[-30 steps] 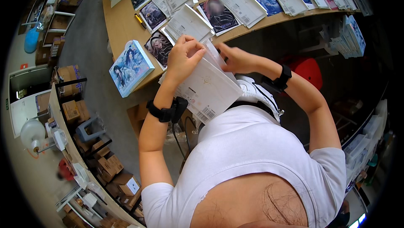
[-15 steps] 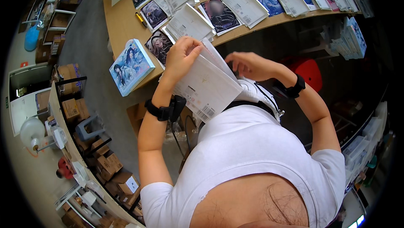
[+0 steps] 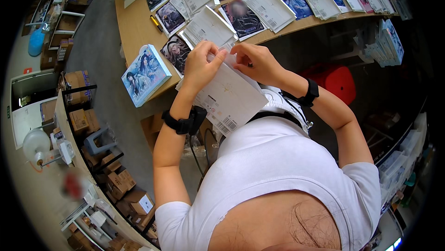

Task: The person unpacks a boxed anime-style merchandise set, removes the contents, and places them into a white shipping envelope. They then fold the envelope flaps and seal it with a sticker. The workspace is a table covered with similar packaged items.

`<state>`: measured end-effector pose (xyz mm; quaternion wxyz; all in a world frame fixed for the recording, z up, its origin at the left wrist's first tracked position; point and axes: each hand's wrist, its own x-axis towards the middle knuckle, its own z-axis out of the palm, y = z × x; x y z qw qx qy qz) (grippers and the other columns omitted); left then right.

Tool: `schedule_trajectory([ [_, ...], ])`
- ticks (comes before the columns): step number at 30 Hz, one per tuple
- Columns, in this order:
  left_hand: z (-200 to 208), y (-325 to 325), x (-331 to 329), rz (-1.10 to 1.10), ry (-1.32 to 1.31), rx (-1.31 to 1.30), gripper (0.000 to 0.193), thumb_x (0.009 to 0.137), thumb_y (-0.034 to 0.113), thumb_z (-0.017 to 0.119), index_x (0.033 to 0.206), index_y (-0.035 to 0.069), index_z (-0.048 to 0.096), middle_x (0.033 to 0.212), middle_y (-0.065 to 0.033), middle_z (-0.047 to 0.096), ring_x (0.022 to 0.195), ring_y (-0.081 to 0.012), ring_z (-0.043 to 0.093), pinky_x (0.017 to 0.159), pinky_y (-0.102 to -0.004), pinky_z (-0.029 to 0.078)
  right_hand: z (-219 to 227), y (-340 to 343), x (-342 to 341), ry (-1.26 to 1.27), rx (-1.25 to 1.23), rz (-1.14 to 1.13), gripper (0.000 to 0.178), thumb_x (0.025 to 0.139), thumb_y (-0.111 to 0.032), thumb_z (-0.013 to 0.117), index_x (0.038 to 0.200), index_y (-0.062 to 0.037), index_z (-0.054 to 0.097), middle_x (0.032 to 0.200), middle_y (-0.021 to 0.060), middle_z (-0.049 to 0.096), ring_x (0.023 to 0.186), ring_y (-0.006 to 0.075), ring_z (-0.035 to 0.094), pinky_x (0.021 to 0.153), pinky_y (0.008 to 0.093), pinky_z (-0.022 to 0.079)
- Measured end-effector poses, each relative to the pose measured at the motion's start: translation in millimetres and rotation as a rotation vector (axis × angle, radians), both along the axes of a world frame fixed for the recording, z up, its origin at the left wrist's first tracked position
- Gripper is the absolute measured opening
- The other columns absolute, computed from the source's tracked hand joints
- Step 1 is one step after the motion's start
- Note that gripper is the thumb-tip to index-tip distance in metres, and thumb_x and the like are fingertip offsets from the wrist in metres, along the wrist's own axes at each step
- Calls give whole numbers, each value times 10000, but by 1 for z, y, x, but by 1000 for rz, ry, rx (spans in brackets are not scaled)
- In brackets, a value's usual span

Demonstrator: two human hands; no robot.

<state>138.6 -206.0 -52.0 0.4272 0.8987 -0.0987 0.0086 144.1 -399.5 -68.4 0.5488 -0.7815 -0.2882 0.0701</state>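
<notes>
A long wooden table (image 3: 134, 28) runs across the top of the view in a storage room; cardboard boxes (image 3: 79, 93) and metal shelving line the grey floor to the left. Rows of flat white packets and illustrated cards (image 3: 241, 19) cover the tabletop. An illustrated box (image 3: 144, 74) with a light-blue cover rests at the near table edge, partly overhanging it. A yellow marker (image 3: 156, 23) lies on bare wood near the left end. A red stool (image 3: 336, 78) stands under the table to the right.

The white packet (image 3: 227, 95) is held in the air between the table edge and the person's chest, tilted, with its printed back side and barcode labels facing the camera.

The left hand (image 3: 200, 65) grips the packet's upper edge: thumb and forefinger are pinched together on the top flap, the remaining fingers curled behind it. A black wristband sits on this wrist.

The right hand (image 3: 257, 62) meets the same upper edge just beside the left hand, its fingertips closed on the flap. It also wears a black wristband.

A stack of illustrated cards (image 3: 388, 42) stands on a lower shelf at the far right.
</notes>
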Motion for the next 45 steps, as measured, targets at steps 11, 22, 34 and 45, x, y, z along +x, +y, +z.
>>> schedule_trajectory([
  [11,5,-3,-1,-44,43,-76,176,799,209,609,873,63,543,788,-81,578,667,-248,568,616,-327,454,4,0,20,-247,14,69,282,720,10,658,985,-45,578,936,106,497,724,216,582,612,281,491],
  [22,4,0,-5,-7,63,-69,159,821,162,603,934,66,545,771,-34,590,659,-108,530,584,-249,432,2,5,29,-353,-56,166,206,764,-18,639,954,-68,581,970,125,486,807,284,569,697,321,487],
  [34,6,-2,-7,23,154,-123,176,791,143,586,965,125,588,811,-60,640,626,-213,596,581,-302,455,3,6,40,-91,-7,258,114,849,1,541,960,-25,538,930,113,454,827,248,535,709,308,459],
  [45,1,2,-5,-47,117,-108,184,802,111,601,974,47,585,855,13,592,594,-30,454,551,-192,387,0,6,41,26,35,292,83,874,-27,518,956,-18,523,941,87,436,846,177,497,713,263,445],
])
